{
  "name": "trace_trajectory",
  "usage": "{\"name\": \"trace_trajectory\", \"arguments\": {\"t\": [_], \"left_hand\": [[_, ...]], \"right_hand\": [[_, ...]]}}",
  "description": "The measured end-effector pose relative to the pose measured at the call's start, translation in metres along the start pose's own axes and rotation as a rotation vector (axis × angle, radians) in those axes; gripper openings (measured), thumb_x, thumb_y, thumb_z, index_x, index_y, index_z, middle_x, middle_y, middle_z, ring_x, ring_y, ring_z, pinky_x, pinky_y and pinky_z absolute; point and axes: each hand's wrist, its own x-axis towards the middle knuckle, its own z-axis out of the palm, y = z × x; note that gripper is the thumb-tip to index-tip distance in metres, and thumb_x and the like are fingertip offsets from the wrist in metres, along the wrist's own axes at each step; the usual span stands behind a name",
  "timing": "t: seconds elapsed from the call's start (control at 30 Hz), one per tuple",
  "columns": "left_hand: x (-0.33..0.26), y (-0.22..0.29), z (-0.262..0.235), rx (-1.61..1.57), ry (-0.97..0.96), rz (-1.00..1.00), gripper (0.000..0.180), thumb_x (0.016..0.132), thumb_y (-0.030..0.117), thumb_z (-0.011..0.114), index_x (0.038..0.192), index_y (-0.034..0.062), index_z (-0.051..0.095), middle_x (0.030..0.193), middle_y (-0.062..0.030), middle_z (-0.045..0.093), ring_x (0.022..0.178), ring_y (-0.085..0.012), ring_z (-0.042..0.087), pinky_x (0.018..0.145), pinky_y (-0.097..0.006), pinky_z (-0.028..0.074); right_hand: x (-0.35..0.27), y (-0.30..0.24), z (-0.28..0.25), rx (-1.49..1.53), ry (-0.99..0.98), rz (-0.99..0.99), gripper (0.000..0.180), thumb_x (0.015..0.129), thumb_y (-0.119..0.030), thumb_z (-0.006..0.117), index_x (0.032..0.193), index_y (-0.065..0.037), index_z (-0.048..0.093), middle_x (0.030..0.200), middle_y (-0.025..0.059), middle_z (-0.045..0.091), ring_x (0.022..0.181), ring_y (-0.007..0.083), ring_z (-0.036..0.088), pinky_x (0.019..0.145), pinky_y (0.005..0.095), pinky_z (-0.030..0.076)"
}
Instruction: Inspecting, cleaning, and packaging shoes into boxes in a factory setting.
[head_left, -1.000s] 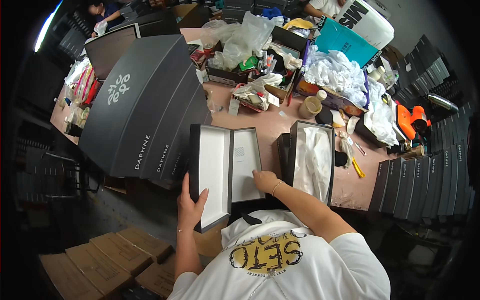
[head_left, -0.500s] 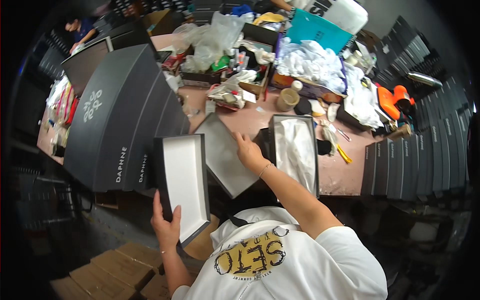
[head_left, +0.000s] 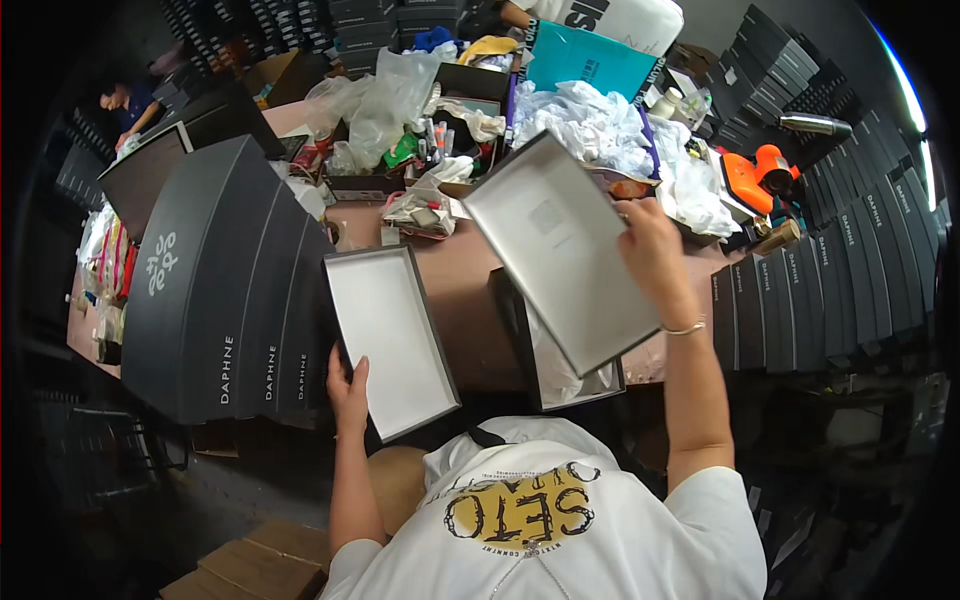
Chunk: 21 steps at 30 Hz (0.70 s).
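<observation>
My left hand (head_left: 349, 392) grips the left side of a dark shoebox part (head_left: 390, 340) with a white inside, tilted at the table's near edge; its thumb lies over the rim. My right hand (head_left: 653, 255) is closed on the right edge of a dark shoebox lid (head_left: 550, 265), raised with its pale inside and a small printed patch facing me. Partly behind that lid stands an open shoebox (head_left: 533, 385) lined with white tissue paper (head_left: 553, 368). Most of its contents are hidden by the lid.
Upright dark shoeboxes stand at the left (head_left: 205, 290) and right (head_left: 790, 300). Along the back of the pink table (head_left: 465, 300) are clear plastic bags (head_left: 385, 105), a box of crumpled white paper (head_left: 580, 120) and an orange tool (head_left: 752, 180). Another person (head_left: 130, 105) is far left.
My right hand has lifted the lid off the table and carried it right, over the tissue-lined box. My left hand has shifted slightly right, tilting the white-lined shoebox part.
</observation>
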Motion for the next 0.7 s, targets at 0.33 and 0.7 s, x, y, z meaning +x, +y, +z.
{"name": "trace_trajectory", "arguments": {"t": [0.33,0.7], "left_hand": [[-0.020,0.012,0.209,0.405,-0.559,0.373,0.077,0.079,0.028,0.073,0.139,0.0016,0.033,0.142,-0.0250,0.032,0.132,-0.0393,0.032,0.107,-0.042,0.030],[-0.058,0.061,0.359,-0.610,-0.974,-0.661,0.063,0.088,0.058,0.052,0.128,0.0092,0.048,0.121,-0.0061,0.053,0.108,-0.0196,0.053,0.094,-0.040,0.041]], "right_hand": [[-0.050,0.072,-0.093,-0.863,-0.112,0.148,0.011,0.076,0.001,0.059,0.086,-0.004,0.057,0.089,0.0106,0.055,0.083,0.0259,0.061,0.065,0.0330,0.054],[-0.063,0.027,-0.037,-0.810,-0.340,0.011,0.015,0.072,-0.004,0.062,0.086,-0.003,0.056,0.087,0.0091,0.054,0.080,0.0241,0.060,0.064,0.0301,0.052]]}}
